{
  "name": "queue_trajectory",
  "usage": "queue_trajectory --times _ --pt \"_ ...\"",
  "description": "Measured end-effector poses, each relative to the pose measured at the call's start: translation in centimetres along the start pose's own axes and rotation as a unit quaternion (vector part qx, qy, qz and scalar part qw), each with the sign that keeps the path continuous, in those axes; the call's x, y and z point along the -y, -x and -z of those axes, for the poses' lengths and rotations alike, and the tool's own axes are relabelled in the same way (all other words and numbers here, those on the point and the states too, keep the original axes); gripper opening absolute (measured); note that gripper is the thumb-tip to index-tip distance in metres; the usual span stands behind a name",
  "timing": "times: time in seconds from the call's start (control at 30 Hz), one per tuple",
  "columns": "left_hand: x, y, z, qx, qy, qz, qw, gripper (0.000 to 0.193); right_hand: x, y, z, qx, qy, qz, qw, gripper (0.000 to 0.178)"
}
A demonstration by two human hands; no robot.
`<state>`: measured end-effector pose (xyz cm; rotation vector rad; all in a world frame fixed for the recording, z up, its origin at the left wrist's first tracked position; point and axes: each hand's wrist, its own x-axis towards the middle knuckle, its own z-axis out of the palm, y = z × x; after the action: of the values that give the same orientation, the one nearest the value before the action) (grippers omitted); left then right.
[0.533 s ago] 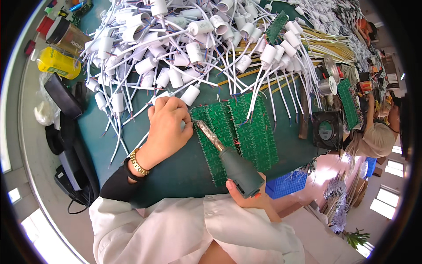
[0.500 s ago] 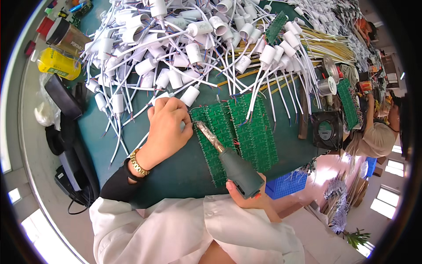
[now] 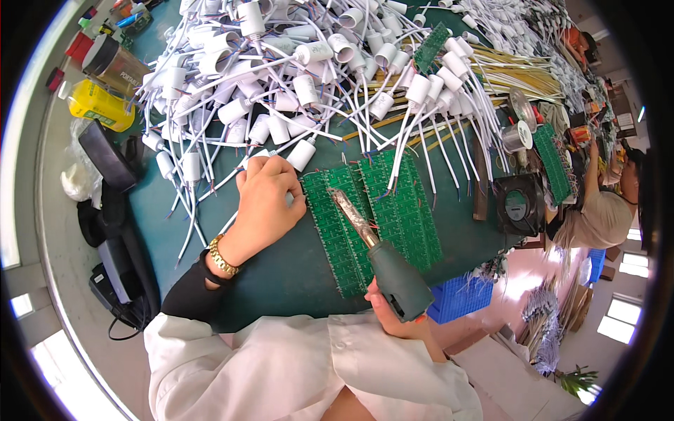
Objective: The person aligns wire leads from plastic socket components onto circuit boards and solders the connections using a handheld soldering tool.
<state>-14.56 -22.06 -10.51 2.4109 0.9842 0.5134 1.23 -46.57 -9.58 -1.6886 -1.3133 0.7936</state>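
My left hand (image 3: pixel 269 196), a gold watch at its wrist, is closed in a pinch at the left edge of the green circuit boards (image 3: pixel 398 210). A bit of white cable (image 3: pixel 289 198) shows between its fingers; its end is hidden. Just beyond the knuckles lies a white lamp holder (image 3: pixel 301 154). My right hand (image 3: pixel 397 319) grips the dark handle of a soldering iron (image 3: pixel 399 281). The iron's metal shaft slants up and left over the boards, its tip a little right of my left fingertips. The boards lie side by side on the green table.
A large heap of white lamp holders with cables (image 3: pixel 281 77) covers the far table. To the right are a solder spool (image 3: pixel 517 136), a small black fan (image 3: pixel 519 205) and a blue crate (image 3: pixel 460 298) below. A yellow bottle (image 3: pixel 100 105) stands left. A co-worker (image 3: pixel 597 217) sits far right.
The soldering iron has moved right, its tip drawing away from my left fingertips. My left hand stays almost in place, still pinched. The whole view has shifted slightly.
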Motion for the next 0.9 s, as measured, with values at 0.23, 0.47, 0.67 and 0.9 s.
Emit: queue_trajectory --times 0.23,0.47,0.67,0.9 --pt "0.3 -0.1 -0.3 -0.014 -0.001 -0.008 1.000 0.010 0.3 1.1 -0.2 -0.040 -0.038 -0.029 0.998 0.016" --pt "0.4 0.3 -0.8 -0.037 -0.014 -0.017 0.999 0.011 1.2 3.4 0.4 -0.026 -0.232 -0.142 0.962 0.025" --pt "0.1 1.1 -0.4 -0.050 0.005 -0.043 0.998 0.016 1.0 4.8 0.7 -0.030 -0.245 -0.151 0.957 0.033" --pt "3.5 1.2 5.7 -0.217 -0.295 0.069 0.928 0.028 1.2 5.6 1.1 -0.033 -0.220 -0.126 0.967 0.025"
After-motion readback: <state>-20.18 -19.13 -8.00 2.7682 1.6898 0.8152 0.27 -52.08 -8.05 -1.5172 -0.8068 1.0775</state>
